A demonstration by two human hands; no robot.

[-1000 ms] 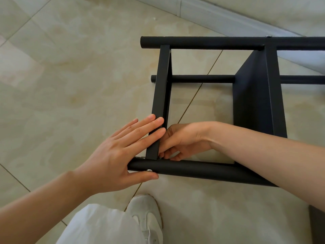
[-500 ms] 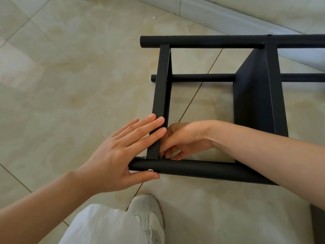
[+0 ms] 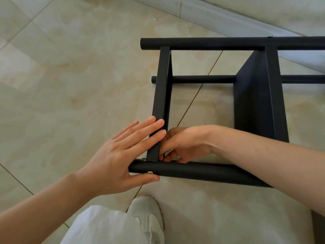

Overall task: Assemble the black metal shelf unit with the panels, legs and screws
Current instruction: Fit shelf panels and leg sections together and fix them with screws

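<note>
The black metal shelf unit lies on its side on the tiled floor. Its end panel (image 3: 161, 88) runs between the far leg tube (image 3: 211, 43) and the near leg tube (image 3: 202, 171). My left hand (image 3: 112, 155) presses straight fingers flat against that panel's outer face, thumb under the near tube beside a silver screw head (image 3: 150, 172). My right hand (image 3: 186, 143) reaches inside the frame, fingertips bunched at the inner corner where panel meets tube; what they touch is hidden. A second panel (image 3: 255, 103) stands further right.
A third leg tube (image 3: 202, 79) lies on the floor under the frame. My white shoe (image 3: 149, 217) and trouser leg (image 3: 102, 226) are just in front of the near tube. A wall skirting (image 3: 219, 18) runs behind the shelf. Bare tiles spread to the left.
</note>
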